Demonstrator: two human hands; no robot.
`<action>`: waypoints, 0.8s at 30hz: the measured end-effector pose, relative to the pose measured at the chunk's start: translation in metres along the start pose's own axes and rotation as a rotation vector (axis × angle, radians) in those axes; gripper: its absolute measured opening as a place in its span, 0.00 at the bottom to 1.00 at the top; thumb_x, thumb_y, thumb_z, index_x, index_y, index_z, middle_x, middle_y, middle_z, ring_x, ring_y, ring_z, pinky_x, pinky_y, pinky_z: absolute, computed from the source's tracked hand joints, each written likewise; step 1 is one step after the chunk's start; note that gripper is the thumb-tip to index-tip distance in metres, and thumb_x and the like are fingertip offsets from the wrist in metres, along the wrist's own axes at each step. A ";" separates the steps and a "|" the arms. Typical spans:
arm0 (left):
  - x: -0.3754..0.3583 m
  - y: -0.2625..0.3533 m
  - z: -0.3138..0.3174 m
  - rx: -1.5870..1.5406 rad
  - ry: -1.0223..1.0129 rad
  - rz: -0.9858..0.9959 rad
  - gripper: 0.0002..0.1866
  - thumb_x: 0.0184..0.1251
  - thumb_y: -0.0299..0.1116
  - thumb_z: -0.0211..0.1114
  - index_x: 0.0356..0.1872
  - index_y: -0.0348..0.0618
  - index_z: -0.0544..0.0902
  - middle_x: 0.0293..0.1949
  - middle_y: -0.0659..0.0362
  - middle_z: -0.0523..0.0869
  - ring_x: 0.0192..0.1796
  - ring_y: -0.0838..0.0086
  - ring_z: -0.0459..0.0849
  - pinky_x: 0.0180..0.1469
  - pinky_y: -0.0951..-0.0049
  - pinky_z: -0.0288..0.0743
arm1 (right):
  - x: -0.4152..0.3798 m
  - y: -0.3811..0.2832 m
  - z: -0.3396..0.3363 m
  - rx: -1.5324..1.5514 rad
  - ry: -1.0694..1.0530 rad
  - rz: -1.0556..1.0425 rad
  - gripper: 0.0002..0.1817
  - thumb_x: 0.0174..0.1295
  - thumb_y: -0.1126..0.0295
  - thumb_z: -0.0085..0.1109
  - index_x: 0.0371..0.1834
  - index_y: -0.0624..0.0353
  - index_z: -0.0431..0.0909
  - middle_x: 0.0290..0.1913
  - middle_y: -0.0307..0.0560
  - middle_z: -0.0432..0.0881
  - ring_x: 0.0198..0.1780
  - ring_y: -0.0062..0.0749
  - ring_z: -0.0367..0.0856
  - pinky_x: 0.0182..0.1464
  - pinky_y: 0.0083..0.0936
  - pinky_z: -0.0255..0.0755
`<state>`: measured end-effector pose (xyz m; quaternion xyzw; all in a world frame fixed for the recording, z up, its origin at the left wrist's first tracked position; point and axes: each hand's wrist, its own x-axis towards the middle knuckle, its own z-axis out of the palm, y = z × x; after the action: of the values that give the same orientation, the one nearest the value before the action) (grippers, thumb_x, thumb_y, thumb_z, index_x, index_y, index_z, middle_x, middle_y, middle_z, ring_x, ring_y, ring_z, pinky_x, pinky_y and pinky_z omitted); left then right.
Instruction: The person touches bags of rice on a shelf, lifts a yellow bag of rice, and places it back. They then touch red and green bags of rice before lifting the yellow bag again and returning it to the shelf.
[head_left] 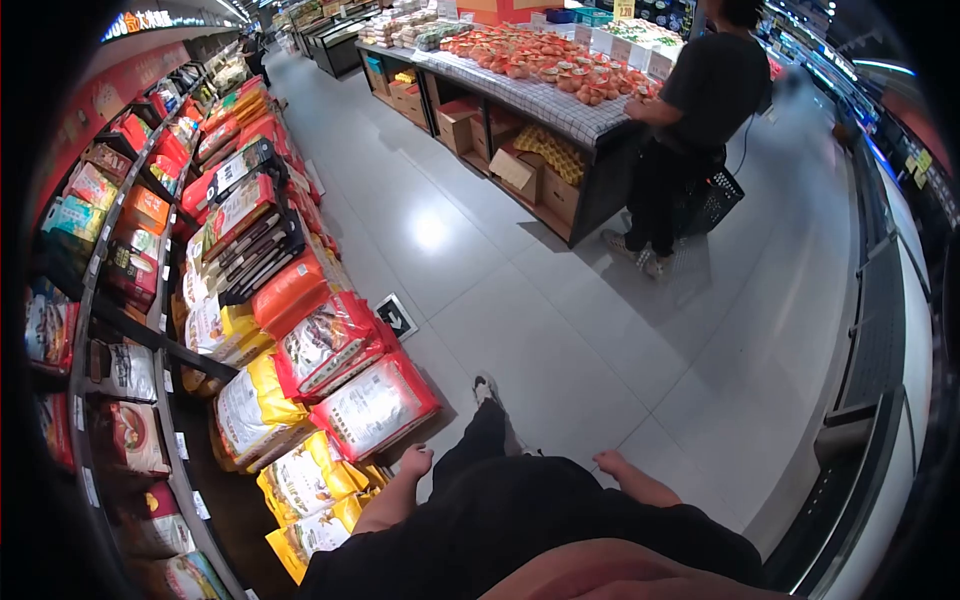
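Both of my arms hang low at the bottom of the view. My left hand (416, 460) has its fingers curled closed and no object shows in it; it is beside a red and white rice bag (378, 404), apart from it. Below and left of that hand lie yellow bags (312, 476). On the other side of my body, my right hand (609, 461) hangs over the grey floor (560, 340), fingers curled in, with nothing visible in it. My foot (484, 388) points forward along the aisle.
Shelves of packaged goods (135, 435) run along the left. Ahead is a checked-cloth table (590, 118) with red-netted produce, boxes underneath. A person in black (715, 85) stands there beside a dark basket (712, 203). A long case (868, 380) borders the right.
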<state>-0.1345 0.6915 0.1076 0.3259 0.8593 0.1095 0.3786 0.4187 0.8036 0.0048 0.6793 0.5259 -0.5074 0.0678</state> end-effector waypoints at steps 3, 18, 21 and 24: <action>0.016 -0.006 0.000 0.055 -0.050 -0.084 0.27 0.60 0.46 0.63 0.57 0.39 0.83 0.56 0.42 0.85 0.62 0.53 0.82 0.66 0.63 0.73 | 0.021 0.012 -0.014 -0.102 -0.053 0.083 0.19 0.62 0.56 0.60 0.38 0.65 0.86 0.32 0.52 0.87 0.35 0.39 0.85 0.43 0.40 0.78; 0.262 0.069 -0.086 -0.176 0.030 -0.113 0.23 0.63 0.46 0.61 0.49 0.38 0.86 0.50 0.42 0.87 0.55 0.52 0.86 0.60 0.59 0.78 | 0.155 -0.297 -0.177 -0.411 0.047 -0.038 0.22 0.62 0.54 0.60 0.48 0.61 0.86 0.50 0.57 0.87 0.53 0.50 0.85 0.58 0.41 0.76; 0.318 0.106 -0.131 -0.276 0.152 -0.110 0.20 0.63 0.42 0.64 0.50 0.39 0.86 0.48 0.44 0.88 0.53 0.56 0.87 0.58 0.62 0.79 | 0.193 -0.398 -0.185 -0.300 0.092 -0.100 0.24 0.61 0.53 0.61 0.52 0.60 0.85 0.52 0.58 0.86 0.55 0.48 0.84 0.60 0.39 0.75; 0.357 0.117 -0.171 -0.264 0.225 -0.145 0.20 0.64 0.43 0.63 0.51 0.42 0.86 0.48 0.45 0.88 0.53 0.55 0.87 0.60 0.63 0.77 | 0.218 -0.485 -0.181 -0.260 0.078 -0.200 0.24 0.63 0.54 0.62 0.55 0.59 0.84 0.52 0.58 0.86 0.56 0.46 0.84 0.60 0.39 0.75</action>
<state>-0.3809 1.0209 0.0694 0.1964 0.8957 0.2294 0.3263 0.1354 1.2699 0.1392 0.6281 0.6545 -0.4124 0.0838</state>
